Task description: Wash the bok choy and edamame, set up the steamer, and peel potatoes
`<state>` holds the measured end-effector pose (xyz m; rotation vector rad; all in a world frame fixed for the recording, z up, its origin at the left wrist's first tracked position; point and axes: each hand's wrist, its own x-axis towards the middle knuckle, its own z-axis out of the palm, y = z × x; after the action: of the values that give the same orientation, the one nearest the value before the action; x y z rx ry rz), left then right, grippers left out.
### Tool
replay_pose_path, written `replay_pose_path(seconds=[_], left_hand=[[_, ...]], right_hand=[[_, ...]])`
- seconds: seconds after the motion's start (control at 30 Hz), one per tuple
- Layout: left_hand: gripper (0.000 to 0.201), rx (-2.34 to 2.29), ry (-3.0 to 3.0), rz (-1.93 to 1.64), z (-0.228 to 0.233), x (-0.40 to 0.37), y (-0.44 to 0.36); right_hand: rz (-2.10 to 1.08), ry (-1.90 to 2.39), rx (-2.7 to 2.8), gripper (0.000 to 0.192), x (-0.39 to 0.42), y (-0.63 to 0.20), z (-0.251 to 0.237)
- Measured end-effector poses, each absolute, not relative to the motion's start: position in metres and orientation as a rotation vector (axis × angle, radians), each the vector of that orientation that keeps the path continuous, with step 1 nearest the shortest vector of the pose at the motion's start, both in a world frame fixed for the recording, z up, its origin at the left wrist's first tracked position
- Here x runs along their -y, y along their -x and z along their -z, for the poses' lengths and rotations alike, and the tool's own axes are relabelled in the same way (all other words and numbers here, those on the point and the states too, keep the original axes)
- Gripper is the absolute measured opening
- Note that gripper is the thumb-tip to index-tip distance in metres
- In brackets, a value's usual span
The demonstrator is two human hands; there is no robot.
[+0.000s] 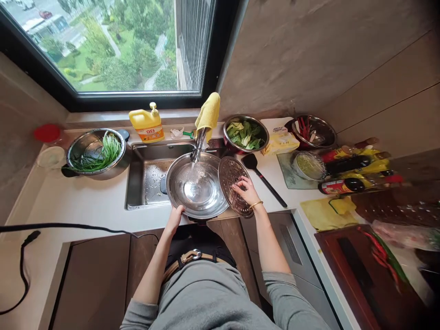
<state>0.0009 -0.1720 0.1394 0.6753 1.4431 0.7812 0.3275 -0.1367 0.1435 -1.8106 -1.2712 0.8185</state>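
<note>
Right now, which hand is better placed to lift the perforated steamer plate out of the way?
Right. The right hand already rests on the perforated plate leaning at the basin's edge, while the left hand grips the steel basin under the faucet.

top: my grey long-sleeve, sleeves pushed up above both elbows
forearms: bare down to my left hand [176, 215] and right hand [244, 190]
bracelet [256, 204]: thin gold bangle, just behind my right hand
belt [187, 260]: tan strap, round metal buckle
trousers: dark, below belt
</note>
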Motion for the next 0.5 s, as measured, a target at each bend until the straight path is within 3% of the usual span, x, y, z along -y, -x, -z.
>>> replay_pose_path(seconds=[0.23, 0.5], left_hand=[[0.042, -1.435, -0.619, -0.817, -0.1357, 0.1725, -0.0004], [0.038, -1.435, -0.614, -0.846, -0.1335, 0.1679, -0.0005]], right_hand=[[-0.825, 1.794, 1.260, 0.064, 0.1372, -0.3282, -0.1414], [-0.802, 1.794, 1.272, 0.064, 0.1361, -0.3282, -0.1402]])
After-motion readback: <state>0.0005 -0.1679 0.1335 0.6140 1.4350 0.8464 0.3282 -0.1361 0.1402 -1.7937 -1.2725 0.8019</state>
